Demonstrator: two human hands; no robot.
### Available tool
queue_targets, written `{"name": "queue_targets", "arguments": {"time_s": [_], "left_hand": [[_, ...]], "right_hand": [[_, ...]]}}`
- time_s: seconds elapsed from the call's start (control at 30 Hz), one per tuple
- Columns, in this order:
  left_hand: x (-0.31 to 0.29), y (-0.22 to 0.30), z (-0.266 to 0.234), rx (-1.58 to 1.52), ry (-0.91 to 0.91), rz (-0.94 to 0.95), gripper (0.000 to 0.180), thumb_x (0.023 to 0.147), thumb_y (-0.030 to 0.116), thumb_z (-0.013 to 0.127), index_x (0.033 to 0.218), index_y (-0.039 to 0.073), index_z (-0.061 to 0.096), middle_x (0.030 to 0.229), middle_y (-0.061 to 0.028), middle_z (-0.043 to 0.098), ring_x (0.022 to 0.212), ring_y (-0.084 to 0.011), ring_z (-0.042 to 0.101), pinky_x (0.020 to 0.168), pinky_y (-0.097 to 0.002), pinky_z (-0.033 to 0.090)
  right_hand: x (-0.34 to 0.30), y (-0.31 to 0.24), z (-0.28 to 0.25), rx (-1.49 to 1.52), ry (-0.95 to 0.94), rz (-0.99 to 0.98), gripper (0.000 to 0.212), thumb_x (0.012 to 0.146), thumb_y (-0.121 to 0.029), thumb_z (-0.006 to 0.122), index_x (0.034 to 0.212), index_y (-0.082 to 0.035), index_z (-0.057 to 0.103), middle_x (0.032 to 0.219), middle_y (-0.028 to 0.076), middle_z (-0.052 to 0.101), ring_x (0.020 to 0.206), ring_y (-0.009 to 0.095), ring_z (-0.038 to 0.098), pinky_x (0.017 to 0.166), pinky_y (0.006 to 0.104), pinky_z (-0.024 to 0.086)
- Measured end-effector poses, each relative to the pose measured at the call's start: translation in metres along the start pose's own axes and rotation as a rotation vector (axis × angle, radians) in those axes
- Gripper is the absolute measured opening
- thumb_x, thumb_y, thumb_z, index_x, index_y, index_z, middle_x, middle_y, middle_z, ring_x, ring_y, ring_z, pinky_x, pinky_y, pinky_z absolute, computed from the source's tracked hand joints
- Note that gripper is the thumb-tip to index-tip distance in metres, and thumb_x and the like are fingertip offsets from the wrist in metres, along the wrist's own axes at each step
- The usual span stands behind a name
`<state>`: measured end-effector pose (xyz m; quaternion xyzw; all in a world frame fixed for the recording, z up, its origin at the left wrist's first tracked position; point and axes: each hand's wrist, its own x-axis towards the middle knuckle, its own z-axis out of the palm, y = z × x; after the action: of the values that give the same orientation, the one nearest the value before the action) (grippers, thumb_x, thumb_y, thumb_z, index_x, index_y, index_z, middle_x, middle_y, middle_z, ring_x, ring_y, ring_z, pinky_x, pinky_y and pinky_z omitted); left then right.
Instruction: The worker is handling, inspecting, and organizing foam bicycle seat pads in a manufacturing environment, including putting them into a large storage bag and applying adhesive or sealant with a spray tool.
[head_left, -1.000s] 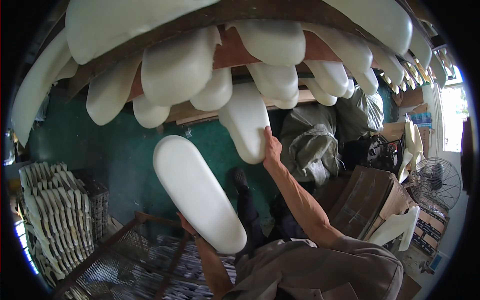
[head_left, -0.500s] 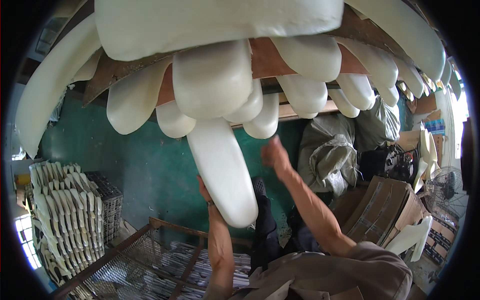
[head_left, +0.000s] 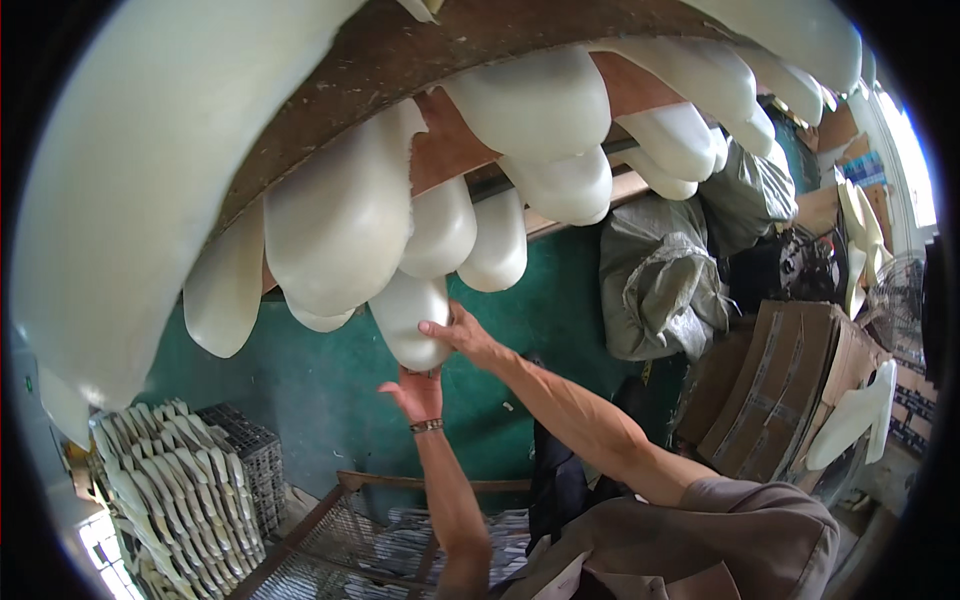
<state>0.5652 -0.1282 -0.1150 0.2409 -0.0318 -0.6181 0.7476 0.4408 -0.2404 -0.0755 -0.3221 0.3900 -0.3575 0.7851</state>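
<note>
Left: stacked pale pieces (head_left: pixel 178 490). Centre: smooth pale slab (head_left: pixel 405 312), far end hidden behind overhanging pieces (head_left: pixel 437 230); presumably light, fairly stiff, slippery; best held by rounded near end and edges. Left hand (head_left: pixel 415 396): under near end, thumb spread, grip cannot be told. Right hand (head_left: pixel 462 334), just beside: pinching right edge.

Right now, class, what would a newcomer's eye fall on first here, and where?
Smooth, off-white, rounded pieces jutting from brown shelves dominate the top. Just left of centre, the right hand has its grip on one off-white, round-ended piece, the left hand at its lower end. At lower left stands a stack of slim, off-white pieces beside a dark openwork crate.
</note>
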Motion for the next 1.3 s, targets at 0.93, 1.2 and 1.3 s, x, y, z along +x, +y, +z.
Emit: {"name": "queue_targets", "arguments": {"time_s": [0.93, 1.2, 1.3], "left_hand": [[0.162, 0.037, -0.066, 0.194, 0.105, 0.215, 0.086, 0.078, 0.041, 0.082, 0.146, 0.006, 0.043, 0.147, -0.009, 0.052, 0.131, -0.0282, 0.052, 0.109, -0.0461, 0.048], [0.106, 0.01, -0.024, 0.19, 0.263, 0.146, 0.09, 0.086, 0.055, 0.068, 0.152, 0.007, 0.03, 0.154, -0.0102, 0.041, 0.135, -0.0305, 0.047, 0.113, -0.0476, 0.045], [0.051, -0.023, -0.022, 0.276, 0.375, -0.018, 0.095, 0.089, 0.054, 0.066, 0.156, 0.008, 0.018, 0.159, -0.0118, 0.032, 0.135, -0.0301, 0.047, 0.114, -0.046, 0.043]], "right_hand": [[0.094, -0.066, -0.118, 0.395, 0.078, -0.083, 0.08, 0.091, -0.042, 0.074, 0.15, -0.003, 0.035, 0.136, 0.015, 0.058, 0.119, 0.029, 0.061, 0.099, 0.0478, 0.052], [-0.003, -0.039, -0.129, 0.196, 0.109, 0.088, 0.089, 0.089, -0.042, 0.075, 0.153, -0.001, 0.03, 0.129, 0.013, 0.059, 0.098, 0.022, 0.065, 0.08, 0.0394, 0.057], [-0.085, 0.006, -0.169, -0.055, 0.107, 0.231, 0.079, 0.088, -0.04, 0.077, 0.145, 0.003, 0.044, 0.1, 0.012, 0.07, 0.078, 0.022, 0.069, 0.064, 0.0363, 0.058]]}}
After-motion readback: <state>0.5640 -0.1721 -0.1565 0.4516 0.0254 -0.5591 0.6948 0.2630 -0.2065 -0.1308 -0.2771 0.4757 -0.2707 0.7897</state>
